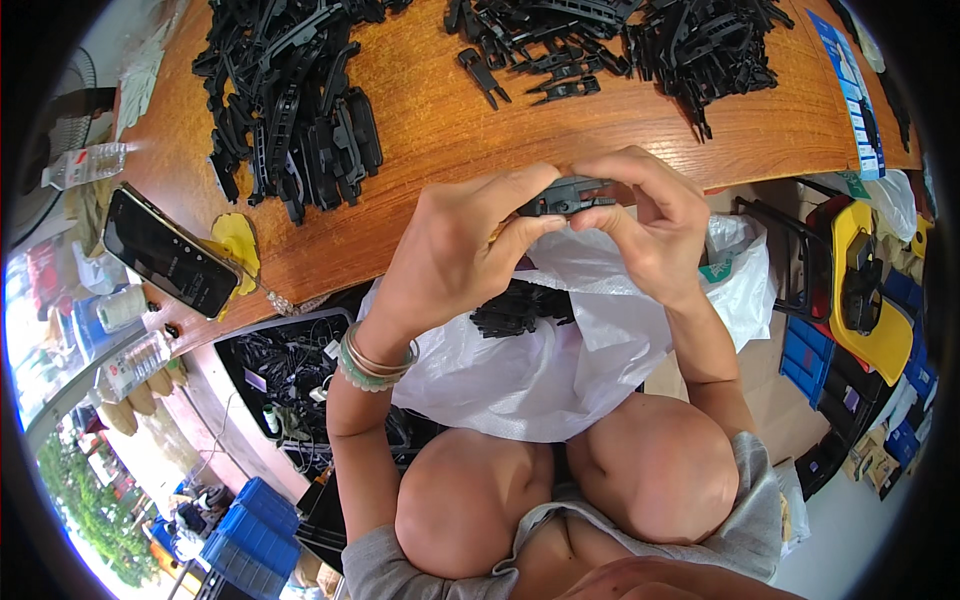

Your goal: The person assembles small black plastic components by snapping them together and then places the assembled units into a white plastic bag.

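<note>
Holds the black part (568, 196) between the fingertips, above the white bag (490, 400) and close to the edge of the table (430, 130). Pinches its left end with the left hand (455, 235), nearly closed; pinches its right end with the right hand (655, 225), likewise nearly closed.

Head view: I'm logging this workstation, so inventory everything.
Varnished wooden table: 1, brown, upper half
Woven plastic sack: 1, white, middle
Slim plastic parts: uncountable, black, on table, in sack
Small oblong plastic part: 1, black, upper middle
Flat phone: 1, black, table's left
Open plastic crate: 1, black, lower left
Plastic bottles: at least 2, clear, left
Curved plastic seat: 1, yellow, right
Printed sheet: 1, blue-white, table's right
Plastic bins: several, blue, both sides
Rim clutter: unclear
Knees: 2, below
Left hand: 1, part's left
Right hand: 1, part's right
</note>
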Demonstrator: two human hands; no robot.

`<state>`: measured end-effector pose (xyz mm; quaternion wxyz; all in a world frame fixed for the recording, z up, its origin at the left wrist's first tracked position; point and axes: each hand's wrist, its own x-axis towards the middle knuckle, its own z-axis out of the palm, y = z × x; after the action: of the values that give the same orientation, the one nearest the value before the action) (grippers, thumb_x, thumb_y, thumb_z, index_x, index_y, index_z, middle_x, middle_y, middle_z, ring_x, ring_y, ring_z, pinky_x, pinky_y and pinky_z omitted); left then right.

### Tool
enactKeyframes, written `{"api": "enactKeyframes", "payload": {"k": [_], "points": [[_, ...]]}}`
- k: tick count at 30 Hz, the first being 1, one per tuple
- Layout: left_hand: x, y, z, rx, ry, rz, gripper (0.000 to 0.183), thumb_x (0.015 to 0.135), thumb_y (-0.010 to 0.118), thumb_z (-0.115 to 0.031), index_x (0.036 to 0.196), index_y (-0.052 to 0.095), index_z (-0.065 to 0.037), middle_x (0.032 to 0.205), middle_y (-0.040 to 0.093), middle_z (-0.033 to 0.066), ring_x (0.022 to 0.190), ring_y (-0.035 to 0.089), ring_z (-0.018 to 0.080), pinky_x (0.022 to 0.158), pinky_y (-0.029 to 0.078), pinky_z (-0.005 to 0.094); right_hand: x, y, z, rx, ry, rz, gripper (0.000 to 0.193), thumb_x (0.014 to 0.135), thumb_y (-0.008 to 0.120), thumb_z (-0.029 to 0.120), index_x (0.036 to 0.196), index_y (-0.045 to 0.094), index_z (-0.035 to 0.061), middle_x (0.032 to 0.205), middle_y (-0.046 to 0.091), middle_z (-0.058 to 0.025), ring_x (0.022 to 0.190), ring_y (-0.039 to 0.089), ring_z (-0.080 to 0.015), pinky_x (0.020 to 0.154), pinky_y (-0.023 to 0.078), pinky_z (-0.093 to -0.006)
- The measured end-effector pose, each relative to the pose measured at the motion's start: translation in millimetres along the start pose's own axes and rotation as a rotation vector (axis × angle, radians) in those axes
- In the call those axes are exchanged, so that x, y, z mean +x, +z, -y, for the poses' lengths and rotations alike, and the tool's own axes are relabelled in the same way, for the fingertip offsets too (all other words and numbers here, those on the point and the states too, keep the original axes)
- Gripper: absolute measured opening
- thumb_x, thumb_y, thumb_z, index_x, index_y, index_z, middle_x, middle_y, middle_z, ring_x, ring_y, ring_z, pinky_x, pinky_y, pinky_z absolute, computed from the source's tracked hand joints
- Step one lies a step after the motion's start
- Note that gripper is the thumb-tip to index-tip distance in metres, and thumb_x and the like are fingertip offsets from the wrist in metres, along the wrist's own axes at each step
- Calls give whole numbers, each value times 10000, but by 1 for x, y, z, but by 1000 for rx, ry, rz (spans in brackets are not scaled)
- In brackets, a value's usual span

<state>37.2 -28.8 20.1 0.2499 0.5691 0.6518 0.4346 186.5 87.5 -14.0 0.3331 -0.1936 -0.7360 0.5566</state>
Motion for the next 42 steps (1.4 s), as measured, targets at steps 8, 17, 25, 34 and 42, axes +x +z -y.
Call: {"api": "enactKeyframes", "payload": {"k": [8, 17, 25, 34, 42], "points": [[0, -2, 2, -3, 9, 24, 238, 789, 668, -80, 1007, 608, -6, 741, 591, 171, 616, 574, 318, 562, 458, 341, 2, 0, 2, 71, 32, 84, 267, 717, 756, 50, 963, 660, 9, 830, 632, -58, 696, 606, -112, 612, 486, -220], [8, -16, 7, 22, -2, 170, 384, 710, 763, -113, 1053, 634, 3, 966, 673, 140, 823, 658, 191, 737, 511, 277, 0, -8, 1, 98, 98, 120, 275, 747, 745, 96, 989, 646, 11, 900, 627, -62, 732, 611, -117, 612, 475, -245], [97, -25, 32, 126, 123, -91, 208, 849, 613, -60, 1046, 646, -2, 1022, 667, 73, 836, 602, 100, 761, 477, 231, 32, -12, 1, -157, -164, 356, 165, 760, 682, 47, 915, 633, 20, 874, 611, -91, 757, 611, -235, 646, 479, -316], [118, -10, 35, 616, 424, -236, 76, 742, 576, 7, 809, 602, 35, 820, 574, 171, 829, 549, 337, 753, 450, 394, 51, -8, -16, -840, -393, 93, 141, 708, 676, 60, 816, 597, 13, 869, 555, -81, 845, 528, -270, 646, 457, -360], [55, -16, 33, -297, -201, -312, 141, 883, 536, -22, 990, 570, 63, 920, 630, 118, 832, 599, 172, 745, 476, 276, 29, -12, 3, -414, -104, -45, 194, 791, 644, -11, 985, 627, -15, 888, 630, -70, 714, 631, -171, 595, 494, -271]]}}
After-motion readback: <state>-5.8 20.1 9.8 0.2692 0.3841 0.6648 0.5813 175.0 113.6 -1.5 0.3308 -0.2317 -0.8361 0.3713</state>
